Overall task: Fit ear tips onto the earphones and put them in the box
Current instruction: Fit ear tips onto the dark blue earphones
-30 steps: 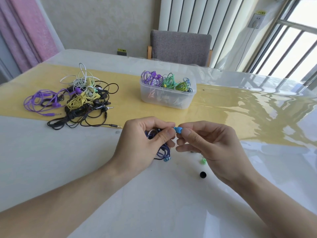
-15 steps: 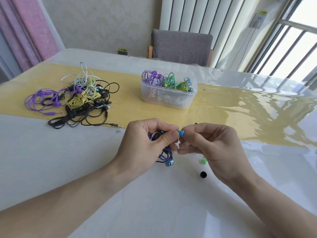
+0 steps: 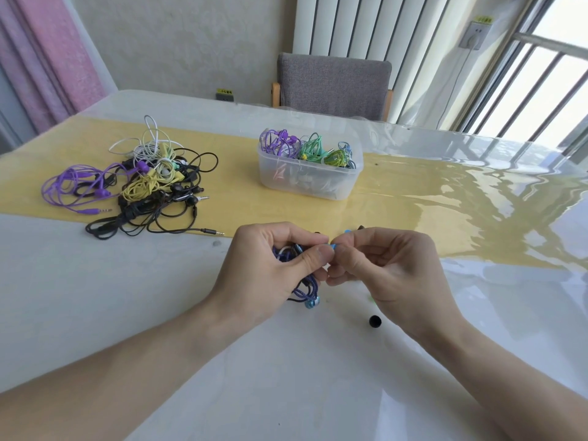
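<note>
Single head-worn view, looking forward and down, close above the table; grey chair at the table's far side, facing the camera.

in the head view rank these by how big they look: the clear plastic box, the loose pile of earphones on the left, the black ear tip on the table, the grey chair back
1. Pile of earphones, widest spread.
2. Grey chair back and clear plastic box: they look close in size, and the chair stands farther off, so I won't rank them.
3. Black ear tip, by far the smallest.
</note>
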`<action>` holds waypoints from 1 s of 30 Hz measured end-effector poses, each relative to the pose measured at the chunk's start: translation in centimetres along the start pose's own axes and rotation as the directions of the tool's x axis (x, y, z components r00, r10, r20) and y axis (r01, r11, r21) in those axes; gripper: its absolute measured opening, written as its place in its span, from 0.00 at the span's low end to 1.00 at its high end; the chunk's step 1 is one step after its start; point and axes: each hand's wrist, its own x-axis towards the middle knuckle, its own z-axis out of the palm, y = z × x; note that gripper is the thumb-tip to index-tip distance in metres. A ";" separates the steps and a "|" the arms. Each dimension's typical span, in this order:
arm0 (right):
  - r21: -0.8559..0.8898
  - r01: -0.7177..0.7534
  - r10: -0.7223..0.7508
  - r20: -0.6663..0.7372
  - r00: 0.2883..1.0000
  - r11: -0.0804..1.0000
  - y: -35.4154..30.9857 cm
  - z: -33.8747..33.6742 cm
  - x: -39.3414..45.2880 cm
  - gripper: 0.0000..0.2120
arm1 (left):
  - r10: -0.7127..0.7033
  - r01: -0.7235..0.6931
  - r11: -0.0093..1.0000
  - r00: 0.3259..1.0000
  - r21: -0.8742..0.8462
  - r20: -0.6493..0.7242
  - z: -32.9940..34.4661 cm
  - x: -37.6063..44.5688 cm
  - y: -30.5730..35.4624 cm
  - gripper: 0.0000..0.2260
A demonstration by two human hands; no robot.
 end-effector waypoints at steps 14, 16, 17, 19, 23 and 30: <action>-0.125 0.051 -0.051 -0.001 0.999 0.991 -0.3 -0.1 0.3 0.08 | -0.001 0.003 0.999 0.999 -0.045 0.044 0.4 -0.2 -0.1 0.04; -0.096 0.055 -0.054 0.013 0.998 0.994 -0.3 -0.2 0.3 0.09 | -0.010 0.011 0.998 1.000 -0.068 0.015 0.6 -0.2 -0.2 0.05; -0.088 0.059 -0.057 0.019 0.998 0.994 -0.3 -0.2 0.2 0.09 | -0.017 0.017 0.997 1.000 -0.079 0.000 0.7 -0.2 -0.2 0.05; -0.074 0.061 -0.060 0.020 0.998 0.995 -0.2 -0.3 0.2 0.09 | -0.038 0.036 0.995 0.999 -0.098 -0.013 0.7 -0.1 -0.3 0.06; -0.031 0.034 -0.034 0.007 0.999 0.999 0.1 -0.4 0.1 0.06 | -0.068 0.066 0.990 0.998 -0.126 -0.012 0.7 -0.1 -0.2 0.07; 0.149 -0.096 0.098 -0.003 0.995 0.984 0.5 -0.2 0.4 0.07 | -0.068 0.071 0.993 0.997 -0.097 0.033 0.1 0.1 0.1 0.08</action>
